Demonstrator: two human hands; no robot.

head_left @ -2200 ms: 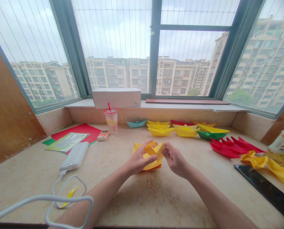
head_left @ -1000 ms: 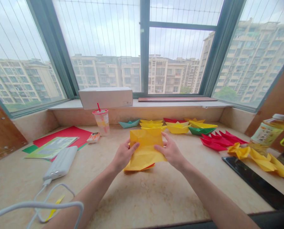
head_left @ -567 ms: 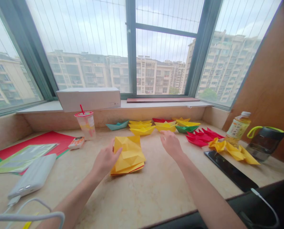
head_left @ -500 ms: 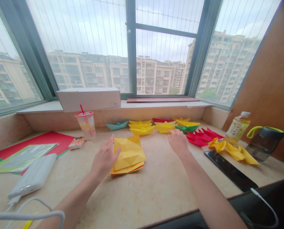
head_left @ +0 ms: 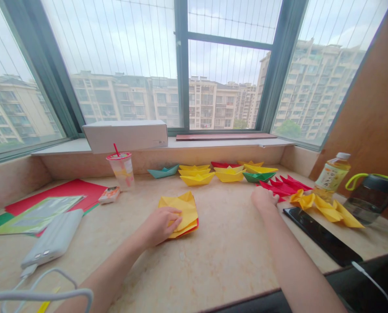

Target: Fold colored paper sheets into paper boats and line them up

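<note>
My left hand (head_left: pixel 161 222) lies flat, fingers open, on a creased yellow paper sheet (head_left: pixel 182 206) that tops a small stack with a red sheet under it. My right hand (head_left: pixel 263 198) reaches to the right and rests, fingers curled down, at the near end of the red paper boats (head_left: pixel 283 186); whether it grips one I cannot make out. A row of folded paper boats (head_left: pixel 197 178), yellow, teal, red and green, stands along the back of the stone ledge (head_left: pixel 213 256).
A plastic cup with a red straw (head_left: pixel 123 170), a white box (head_left: pixel 126 134), red and green sheets (head_left: pixel 66 193), a white power bank (head_left: pixel 53 238) with cable, a black phone (head_left: pixel 320 234), crumpled yellow folds (head_left: pixel 327 208), a tea bottle (head_left: pixel 332 176) and a dark flask (head_left: pixel 369 195) sit around.
Both hands let go of the yellow sheet, which now lies on the stack. My left hand pressed down on it; my right hand moved right to the red boats.
</note>
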